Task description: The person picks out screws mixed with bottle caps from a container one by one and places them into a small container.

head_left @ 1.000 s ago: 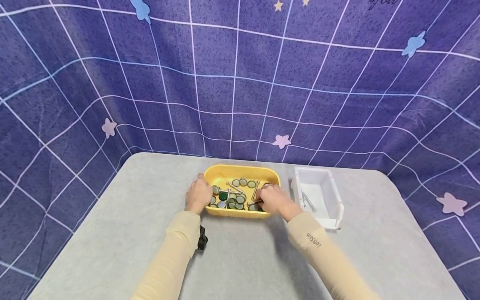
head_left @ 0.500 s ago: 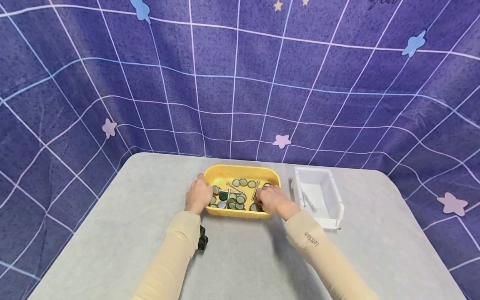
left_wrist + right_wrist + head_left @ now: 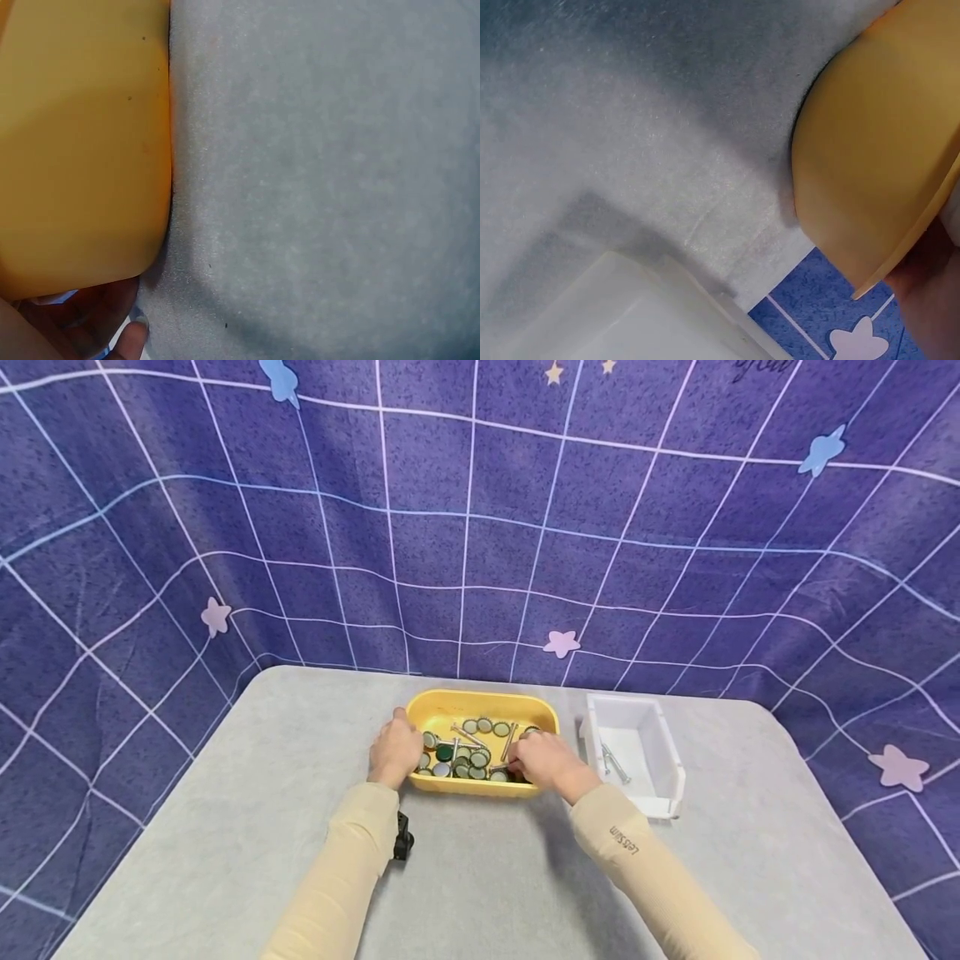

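Observation:
A yellow plastic tub (image 3: pixel 480 787) holds many bottle caps (image 3: pixel 478 758) and several silver bolts (image 3: pixel 468 737). My left hand (image 3: pixel 396 750) grips the tub's left end at the rim; in the left wrist view its fingers (image 3: pixel 132 341) show below the tub wall. My right hand (image 3: pixel 546 762) reaches over the right end, fingers down inside among the caps. A bolt (image 3: pixel 498 767) juts left from its fingertips and appears pinched, though the fingertips are partly hidden. Right of the tub stands a white bin (image 3: pixel 654 752) with a few bolts (image 3: pixel 617 763) lying in it.
A grey cloth-covered table (image 3: pixel 480 877) carries both containers, the bin close to the tub's right side. Behind the table hangs a purple curtain (image 3: pixel 420 552) with grid lines and stars. A black wrist mount (image 3: pixel 402 837) sticks out beside my left sleeve.
My right fingers have shifted slightly within the tub's right end. The bolt at the fingertips was visible a second ago, hidden half a second ago, and shows again now. My left hand stays in place.

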A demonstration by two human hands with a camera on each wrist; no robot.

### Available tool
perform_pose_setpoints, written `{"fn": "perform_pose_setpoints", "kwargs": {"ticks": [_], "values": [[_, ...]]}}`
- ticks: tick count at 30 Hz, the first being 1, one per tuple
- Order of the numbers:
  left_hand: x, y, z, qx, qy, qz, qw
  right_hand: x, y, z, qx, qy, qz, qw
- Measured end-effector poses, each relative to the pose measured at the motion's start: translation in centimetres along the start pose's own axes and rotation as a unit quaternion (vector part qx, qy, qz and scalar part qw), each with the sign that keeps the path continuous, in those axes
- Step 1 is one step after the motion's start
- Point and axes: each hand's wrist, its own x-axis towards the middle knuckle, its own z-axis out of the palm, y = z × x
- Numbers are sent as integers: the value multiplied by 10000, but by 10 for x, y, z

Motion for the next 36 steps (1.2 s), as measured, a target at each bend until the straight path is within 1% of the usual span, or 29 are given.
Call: {"fn": "perform_pose_setpoints", "kwargs": {"ticks": [3, 12, 16, 22, 28, 32, 36], "values": [[0, 0, 0, 3, -5, -1, 10000, 0, -1, -1, 97, 48, 58, 9999], [0, -1, 0, 11, 13, 11, 10000, -2, -1, -3, 944, 68, 297, 9951], [0, -1, 0, -1, 36, 26, 10000, -2, 0, -3, 1106, 203, 327, 9931], [0, -1, 0, -10, 19, 30, 10000, -2, 0, -8, 1175, 558, 175, 9914], [0, 0, 0, -42, -2, 31, 10000, -2, 1, -16, 1448, 1002, 45, 9844], [0, 1, 0, -44, -18, 38, 10000, -2, 3, -20, 1821, 1084, 68, 9773], [0, 1, 0, -54, -22, 42, 10000, -2, 5, -25, 2237, 1197, 28, 9673]]}}
